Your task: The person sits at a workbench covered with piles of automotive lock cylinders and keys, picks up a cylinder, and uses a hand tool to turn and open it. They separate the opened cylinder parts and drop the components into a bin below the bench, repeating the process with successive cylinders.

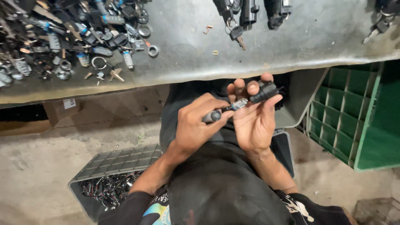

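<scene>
Dark cloth of my clothing (221, 187) is filling the bottom of the view, and both my hands are working just above it, in front of the grey workbench (187, 50). I am holding a small black plastic part (266, 91) in my right hand (254, 121); the fingers are curling around it and the thumb is pressing on its top, so the grip is closed on it. A short metal cylinder (238, 104) is sticking out of this part toward my other hand. My left hand (193, 125) is gripping a grey tool handle (211, 116) tightly, and its tip is meeting the metal cylinder. Both things are staying below the near edge of the workbench, close to its middle.

On the workbench, at its left end, a big heap of keys and lock parts (62, 37) is lying. Near the far edge, several black parts with a key (241, 16) are lying. Right of the workbench a green crate (354, 116) is standing. Below the workbench, on the left, a dark box with wires (108, 187) is sitting on the floor.
</scene>
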